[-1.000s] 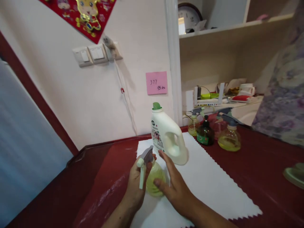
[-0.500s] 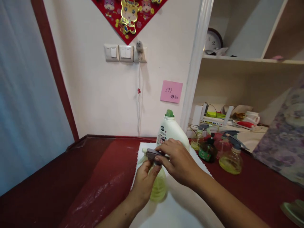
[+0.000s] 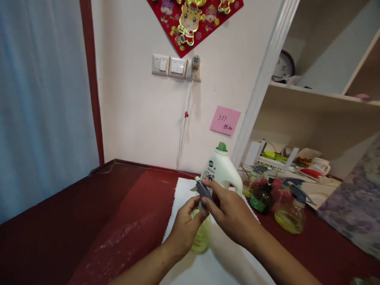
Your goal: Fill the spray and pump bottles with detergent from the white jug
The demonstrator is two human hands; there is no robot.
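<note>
A clear spray bottle [image 3: 202, 236] with yellowish liquid stands on a white cloth [image 3: 190, 272]. Its grey trigger head [image 3: 203, 190] is on the neck, with the nozzle pointing up and left. My left hand [image 3: 187, 226] pinches around the bottle's neck and collar from the left. From the right, my right hand [image 3: 230, 209] is closed on the grey trigger head. Just behind the hands stands a pale green jug [image 3: 223, 168] with a handle and an uncapped threaded neck. The exact contact of my fingers on the collar is partly hidden.
On the red table [image 3: 124, 221], to the right, stand another spray bottle [image 3: 291, 218], a dark pump bottle [image 3: 262, 198] and further bottles. Behind them is a shelf unit [image 3: 314, 95] with a white router [image 3: 274, 163]. A blue curtain [image 3: 44, 99] hangs at left.
The trigger head has turned, its nozzle swinging from pointing left to pointing up-left, with my right hand on it. The camera view has also tilted and shifted.
</note>
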